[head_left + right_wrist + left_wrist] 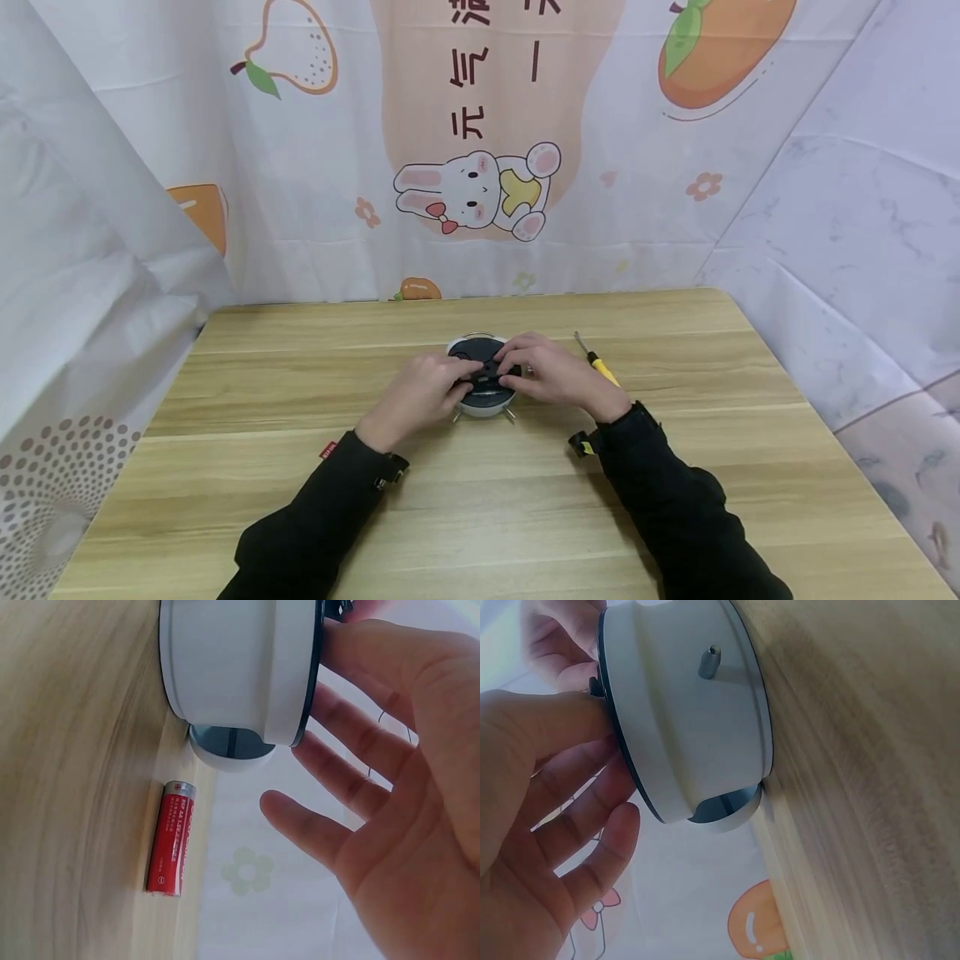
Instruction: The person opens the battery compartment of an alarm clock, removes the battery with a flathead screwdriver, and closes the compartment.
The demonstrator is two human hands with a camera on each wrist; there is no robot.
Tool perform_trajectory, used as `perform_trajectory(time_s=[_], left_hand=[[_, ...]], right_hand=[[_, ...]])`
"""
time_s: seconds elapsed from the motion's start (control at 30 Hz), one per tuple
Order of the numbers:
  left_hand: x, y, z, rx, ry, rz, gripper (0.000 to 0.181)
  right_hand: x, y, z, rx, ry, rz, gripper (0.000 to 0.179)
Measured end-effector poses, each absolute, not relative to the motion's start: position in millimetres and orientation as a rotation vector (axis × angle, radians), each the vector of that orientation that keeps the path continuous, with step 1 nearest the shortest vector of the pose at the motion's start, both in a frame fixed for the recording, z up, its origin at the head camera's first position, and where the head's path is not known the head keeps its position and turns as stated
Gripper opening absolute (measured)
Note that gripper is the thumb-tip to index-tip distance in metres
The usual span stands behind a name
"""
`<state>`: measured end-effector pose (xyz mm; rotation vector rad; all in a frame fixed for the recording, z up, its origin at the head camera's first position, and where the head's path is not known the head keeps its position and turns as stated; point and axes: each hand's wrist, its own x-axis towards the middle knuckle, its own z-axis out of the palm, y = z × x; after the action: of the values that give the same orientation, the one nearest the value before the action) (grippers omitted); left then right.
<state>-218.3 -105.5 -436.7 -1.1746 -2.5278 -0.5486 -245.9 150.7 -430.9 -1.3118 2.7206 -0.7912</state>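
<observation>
An alarm clock with a white case and dark back lies face down on the wooden table. Its small metal legs point toward me. The left hand reaches in from the left, index finger and thumb on the back; in the left wrist view its other fingers spread loosely by the case edge. From the right, the right hand touches the back with its fingertips, the little finger off the case in the right wrist view. The fingers hide part of the clock's middle. A red AA battery lies beside the clock, near the right hand.
Past the right hand lies a screwdriver with a yellow and black handle, partly behind the wrist. A printed curtain hangs along the table's far edge. White cloth hangs at the left.
</observation>
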Motion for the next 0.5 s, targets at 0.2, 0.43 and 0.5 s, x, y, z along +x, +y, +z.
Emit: perform_trajectory(time_s=[0.2, 0.43, 0.5], left_hand=[[-218.5, -105.0, -436.6, -1.157, -2.520, -0.533, 0.011], [-216.5, -103.9, -436.6, -1.179, -2.478, -0.484, 0.010], [-216.0, -103.5, -436.8, -1.183, -2.458, -0.477, 0.010]], right_hand=[[-245.9, 150.0, -431.1, -1.317, 2.697, -0.809, 0.011], [-245.1, 149.7, -431.1, -1.324, 2.690, -0.814, 0.013], [-245.2, 149.6, -431.2, -1.323, 2.688, -0.814, 0.013]])
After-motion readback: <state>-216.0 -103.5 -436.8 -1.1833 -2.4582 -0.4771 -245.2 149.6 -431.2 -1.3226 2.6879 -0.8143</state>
